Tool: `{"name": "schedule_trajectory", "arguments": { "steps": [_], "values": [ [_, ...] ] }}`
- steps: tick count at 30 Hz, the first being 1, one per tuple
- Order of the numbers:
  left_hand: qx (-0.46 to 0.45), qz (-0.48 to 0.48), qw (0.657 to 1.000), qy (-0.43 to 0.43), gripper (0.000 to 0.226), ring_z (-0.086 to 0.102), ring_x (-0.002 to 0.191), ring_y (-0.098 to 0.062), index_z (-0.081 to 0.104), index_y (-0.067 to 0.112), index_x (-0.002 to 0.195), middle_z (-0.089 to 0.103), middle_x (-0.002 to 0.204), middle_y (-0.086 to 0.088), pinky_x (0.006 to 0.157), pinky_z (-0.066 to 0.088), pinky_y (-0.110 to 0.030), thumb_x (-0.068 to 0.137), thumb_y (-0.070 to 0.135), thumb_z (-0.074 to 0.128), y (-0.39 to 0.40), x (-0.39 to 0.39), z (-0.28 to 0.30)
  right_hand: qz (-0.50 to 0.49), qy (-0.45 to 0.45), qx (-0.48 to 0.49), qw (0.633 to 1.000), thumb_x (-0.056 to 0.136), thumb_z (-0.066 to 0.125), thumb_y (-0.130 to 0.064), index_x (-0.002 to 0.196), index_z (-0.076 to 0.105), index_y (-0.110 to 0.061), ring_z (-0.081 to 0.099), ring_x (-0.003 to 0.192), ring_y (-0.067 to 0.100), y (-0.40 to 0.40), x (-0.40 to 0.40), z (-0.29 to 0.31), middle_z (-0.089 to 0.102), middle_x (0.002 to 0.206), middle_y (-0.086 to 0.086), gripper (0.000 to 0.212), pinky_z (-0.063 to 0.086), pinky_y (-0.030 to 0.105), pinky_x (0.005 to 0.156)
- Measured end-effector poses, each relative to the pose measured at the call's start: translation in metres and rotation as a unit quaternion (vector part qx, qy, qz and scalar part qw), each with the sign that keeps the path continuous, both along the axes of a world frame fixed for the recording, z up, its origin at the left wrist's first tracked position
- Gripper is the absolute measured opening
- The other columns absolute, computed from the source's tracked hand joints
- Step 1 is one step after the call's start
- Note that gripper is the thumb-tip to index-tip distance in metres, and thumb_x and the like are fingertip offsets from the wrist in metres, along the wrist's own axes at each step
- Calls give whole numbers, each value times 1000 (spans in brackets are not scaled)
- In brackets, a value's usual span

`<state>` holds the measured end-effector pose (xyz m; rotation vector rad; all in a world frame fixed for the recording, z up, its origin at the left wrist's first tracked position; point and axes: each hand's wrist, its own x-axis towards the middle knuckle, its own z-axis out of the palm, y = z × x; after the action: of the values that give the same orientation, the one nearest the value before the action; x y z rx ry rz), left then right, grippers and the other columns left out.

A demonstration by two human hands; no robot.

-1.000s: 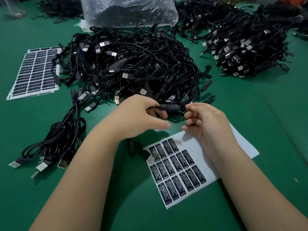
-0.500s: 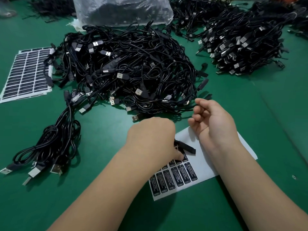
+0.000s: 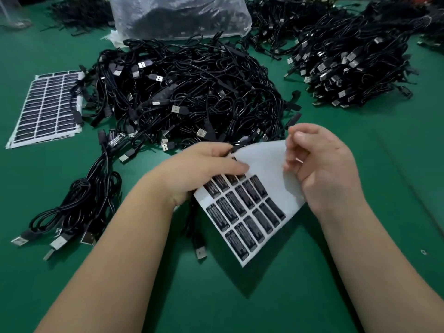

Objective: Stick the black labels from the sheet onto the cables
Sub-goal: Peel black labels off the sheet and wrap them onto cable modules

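The white label sheet with several black labels is lifted and tilted above the green table. My left hand grips its left edge, thumb on top. That hand also holds a black cable, whose inline piece pokes out past the fingers. The cable's USB plug lies below the wrist. My right hand has its fingers curled over the sheet's right edge. The big pile of black cables lies just beyond both hands.
A stack of full label sheets lies at the far left. A small bundle of cables sits left of my left forearm. A second cable pile is at the back right, and a clear plastic bag at the back.
My left hand came down from the cable pile to the sheet with the cable and has lifted the sheet's left side. My right hand moved onto the sheet's right edge.
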<state>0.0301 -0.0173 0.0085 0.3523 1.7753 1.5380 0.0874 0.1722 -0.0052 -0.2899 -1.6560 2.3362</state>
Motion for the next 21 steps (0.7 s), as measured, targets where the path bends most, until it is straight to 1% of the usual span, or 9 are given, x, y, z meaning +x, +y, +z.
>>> {"name": "schedule_trajectory", "arguments": {
  "steps": [2, 4, 6, 9, 13, 15, 17, 19, 21],
  "values": [
    [68, 24, 996, -45, 14, 70, 64, -19, 71, 13, 88, 73, 80, -10, 55, 55, -26, 74, 12, 72, -3, -4, -1, 12, 15, 166, 986, 78, 63, -18, 77, 74, -30, 58, 65, 6, -3, 6, 1, 66, 74, -10, 16, 52, 20, 62],
    [91, 54, 993, -56, 29, 70, 67, -20, 70, 10, 95, 73, 82, -10, 58, 56, -28, 68, 21, 75, -5, -7, -3, 3, 36, 322, 946, 78, 65, -23, 80, 72, -38, 60, 82, 1, -9, 9, 0, 67, 87, -17, 17, 50, 15, 75],
    [92, 80, 991, -47, 37, 70, 69, -20, 70, 9, 104, 73, 83, -9, 59, 57, -28, 71, 25, 72, -7, -8, -3, 6, 46, 407, 912, 79, 65, -28, 85, 69, -44, 56, 100, -2, -13, 9, -2, 64, 98, -20, 18, 42, 11, 87],
    [85, 102, 991, -31, 34, 69, 70, -20, 65, 3, 115, 72, 85, -11, 61, 58, -28, 85, 19, 61, -6, -9, -3, 36, 40, 464, 884, 84, 71, -26, 96, 70, -37, 50, 105, -4, -16, 8, -5, 61, 102, -21, 17, 33, 7, 93],
    [54, 112, 992, -1, 22, 68, 68, -19, 68, 1, 107, 71, 81, -10, 61, 58, -27, 93, 15, 57, -5, -8, -5, 38, 31, 516, 855, 85, 70, -26, 107, 73, -25, 47, 105, 4, -18, 6, -7, 60, 101, -16, 22, 28, 4, 92],
    [45, 112, 993, 10, 17, 68, 66, -17, 71, 6, 96, 71, 77, -6, 59, 57, -26, 94, 16, 58, -4, -8, -6, 38, 33, 544, 838, 87, 69, -26, 109, 73, -23, 48, 106, 8, -17, 6, -8, 59, 101, -16, 23, 30, 8, 92],
    [36, 106, 993, 25, 19, 67, 63, -15, 72, 11, 84, 71, 72, -3, 57, 56, -25, 94, 18, 58, -3, -7, -6, 31, 42, 557, 829, 87, 69, -24, 109, 73, -21, 49, 105, 11, -17, 6, -9, 59, 99, -16, 23, 31, 11, 92],
    [31, 103, 994, 34, 19, 67, 61, -15, 71, 8, 86, 71, 71, -2, 56, 55, -24, 94, 18, 58, -1, -6, -7, 9, 69, 570, 818, 85, 71, -21, 104, 75, -19, 53, 100, 14, -16, 7, -9, 63, 94, -13, 20, 34, 12, 90],
    [33, 104, 993, 34, 17, 66, 59, -13, 70, 7, 88, 71, 70, -1, 54, 54, -23, 94, 17, 58, 0, -5, -7, -22, 105, 587, 802, 80, 72, -20, 95, 78, -16, 60, 91, 22, -18, 7, -9, 71, 90, -7, 16, 44, 26, 87]
  ]
}}
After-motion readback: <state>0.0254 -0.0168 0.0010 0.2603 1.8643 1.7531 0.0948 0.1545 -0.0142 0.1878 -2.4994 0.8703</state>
